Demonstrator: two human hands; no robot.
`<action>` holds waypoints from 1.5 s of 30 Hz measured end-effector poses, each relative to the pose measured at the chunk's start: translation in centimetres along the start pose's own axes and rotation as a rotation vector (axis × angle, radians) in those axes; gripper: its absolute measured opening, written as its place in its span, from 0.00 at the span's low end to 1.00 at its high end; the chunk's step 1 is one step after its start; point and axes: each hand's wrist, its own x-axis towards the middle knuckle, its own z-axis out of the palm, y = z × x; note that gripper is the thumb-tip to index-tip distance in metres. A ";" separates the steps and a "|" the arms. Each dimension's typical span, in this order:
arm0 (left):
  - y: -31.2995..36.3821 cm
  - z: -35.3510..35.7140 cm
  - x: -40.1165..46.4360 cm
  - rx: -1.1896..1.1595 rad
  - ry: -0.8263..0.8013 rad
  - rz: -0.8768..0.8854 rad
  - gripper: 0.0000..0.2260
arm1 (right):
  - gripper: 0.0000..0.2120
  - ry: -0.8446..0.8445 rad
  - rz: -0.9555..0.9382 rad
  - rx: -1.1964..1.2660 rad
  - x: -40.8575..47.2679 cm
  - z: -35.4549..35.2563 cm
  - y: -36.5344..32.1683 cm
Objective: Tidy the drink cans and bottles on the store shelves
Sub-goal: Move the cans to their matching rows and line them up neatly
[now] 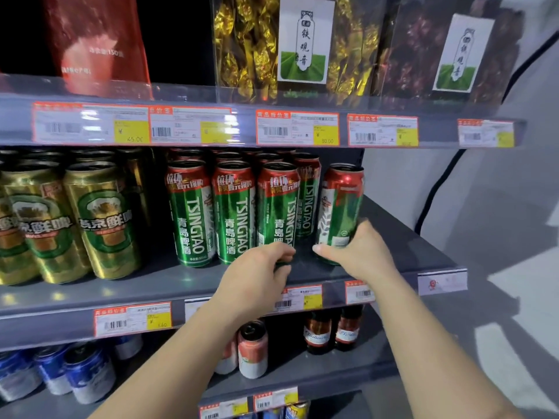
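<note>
Green and red Tsingtao beer cans stand in rows on the grey middle shelf (pixel 408 246). My left hand (pixel 257 270) grips the base of the third front Tsingtao can (pixel 278 204). My right hand (pixel 357 249) holds the lower part of the rightmost Tsingtao can (pixel 341 204), which stands apart from the row with its label turned sideways. More Tsingtao cans (pixel 190 213) fill the row to the left, with others behind them.
Gold beer cans (pixel 99 219) stand at the left of the same shelf. Tea packets (pixel 302 40) fill the shelf above. Below are blue cans (pixel 87 376), a pink-and-white can (pixel 252 349) and brown bottles (pixel 317 331). Price tags line the shelf edges. The shelf ends at the right.
</note>
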 end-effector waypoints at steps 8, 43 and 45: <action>-0.1 -0.2 -0.1 -0.078 -0.008 -0.031 0.13 | 0.43 -0.163 -0.090 0.124 -0.1 -0.6 1.1; -0.5 -2.5 0.5 -0.248 -0.343 0.026 0.24 | 0.32 0.283 -0.048 0.148 -12.2 5.7 -3.3; -0.8 -3.6 -1.2 -0.318 -0.233 0.076 0.19 | 0.28 0.298 -0.056 0.141 -13.9 6.3 -3.5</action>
